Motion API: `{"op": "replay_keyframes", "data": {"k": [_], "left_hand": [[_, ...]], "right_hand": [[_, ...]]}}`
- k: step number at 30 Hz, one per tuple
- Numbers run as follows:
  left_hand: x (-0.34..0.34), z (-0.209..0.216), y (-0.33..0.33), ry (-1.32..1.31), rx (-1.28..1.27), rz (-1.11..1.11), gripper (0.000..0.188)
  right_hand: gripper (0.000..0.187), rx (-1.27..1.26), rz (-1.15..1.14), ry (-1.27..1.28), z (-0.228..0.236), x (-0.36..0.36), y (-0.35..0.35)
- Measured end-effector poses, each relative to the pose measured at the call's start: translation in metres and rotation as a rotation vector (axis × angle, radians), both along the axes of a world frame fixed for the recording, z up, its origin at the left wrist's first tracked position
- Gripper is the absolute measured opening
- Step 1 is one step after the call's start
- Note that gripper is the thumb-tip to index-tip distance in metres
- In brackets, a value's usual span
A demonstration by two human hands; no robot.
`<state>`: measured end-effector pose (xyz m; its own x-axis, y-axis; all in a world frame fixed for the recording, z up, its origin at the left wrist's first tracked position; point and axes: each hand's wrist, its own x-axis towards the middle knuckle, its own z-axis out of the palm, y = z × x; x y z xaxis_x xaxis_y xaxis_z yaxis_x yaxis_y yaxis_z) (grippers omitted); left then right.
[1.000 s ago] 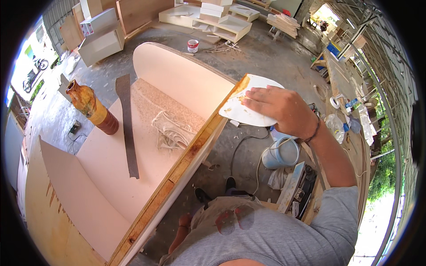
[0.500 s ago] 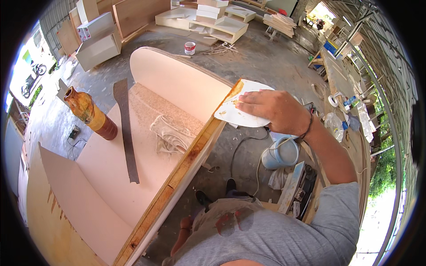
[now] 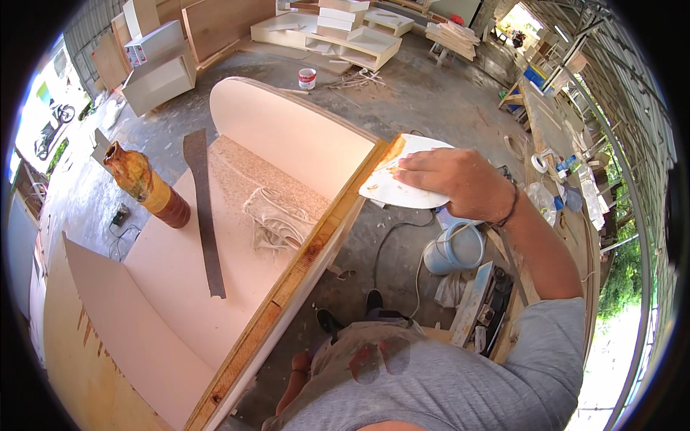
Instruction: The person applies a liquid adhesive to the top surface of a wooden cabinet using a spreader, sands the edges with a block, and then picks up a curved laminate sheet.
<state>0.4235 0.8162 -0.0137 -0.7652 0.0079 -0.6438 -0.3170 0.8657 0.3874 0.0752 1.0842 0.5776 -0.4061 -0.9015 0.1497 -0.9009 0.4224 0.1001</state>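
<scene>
My right hand (image 3: 463, 183) grips a thin white spreader (image 3: 408, 188), fingers flat along its top. Amber glue smears its left edge, which sits at the far end of a narrow wooden edge (image 3: 305, 255) that looks wet with glue. This edge belongs to a pale pink curved panel piece (image 3: 180, 302). My left hand (image 3: 302, 360) hangs low beside my body, away from the piece; its fingers are too small and shadowed to make out. On the panel stand a glue-stained bottle (image 3: 147, 183), a dark curved strip (image 3: 204, 215) and a crumpled pale cloth (image 3: 277, 215).
Below my right arm are a pale blue bucket (image 3: 454, 248) and a long tool (image 3: 492, 309) on a cluttered bench. A cable (image 3: 381, 251) runs over the floor. Farther off are a small can (image 3: 307, 78), white cabinet parts (image 3: 327, 43) and stacked boards (image 3: 453, 37).
My right hand and the spreader have slid slightly right, uncovering the far end of the wooden edge. The left hand and the things on the panel look unchanged.
</scene>
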Motion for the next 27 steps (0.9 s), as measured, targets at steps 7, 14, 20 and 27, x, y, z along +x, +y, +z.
{"op": "replay_keyframes", "data": {"k": [7, 14, 20, 27], "left_hand": [[0.003, -0.013, -0.008, 0.036, 0.039, -0.035, 0.037], [0.006, -0.02, -0.015, 0.007, -0.022, -0.029, 0.041], [0.011, -0.009, -0.012, -0.059, -0.003, 0.022, 0.041], [0.014, 0.013, -0.017, -0.1, -0.114, 0.06, 0.035]], "right_hand": [[0.043, -0.036, 0.059, 0.083, 0.001, -0.001, -0.003], [0.051, 0.241, -0.1, -0.271, -0.004, 0.015, 0.022], [0.053, -0.217, -0.101, -0.275, 0.008, 0.026, 0.037], [0.036, -0.508, -0.248, -0.076, -0.012, 0.018, 0.086]]}}
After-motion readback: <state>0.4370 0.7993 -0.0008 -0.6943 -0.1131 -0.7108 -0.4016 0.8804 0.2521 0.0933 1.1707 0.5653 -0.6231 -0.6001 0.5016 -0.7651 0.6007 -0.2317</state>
